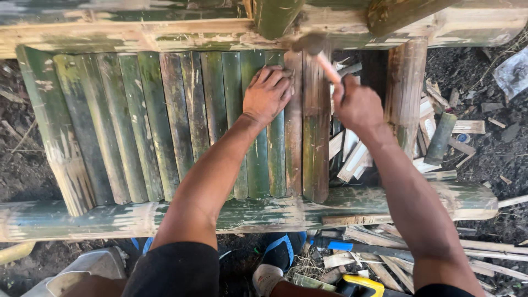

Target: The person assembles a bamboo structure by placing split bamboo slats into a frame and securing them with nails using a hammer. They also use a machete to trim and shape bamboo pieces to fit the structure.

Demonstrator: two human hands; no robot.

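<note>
Most slats (pixel 165 126) lie fixed; left hand (pixel 268 94) fingers spread flat, right hand (pixel 356 104) fingers grip a hammer (pixel 319 52); right gap (pixel 352 137) remains.

Bamboo offcuts (pixel 352 159) and a blue sandal (pixel 281 250) on dirt

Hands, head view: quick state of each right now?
Left hand: open, pressed flat on the bamboo slats, holding nothing.
Right hand: closed around the handle of a hammer, whose head is at the slats' top end.
</note>
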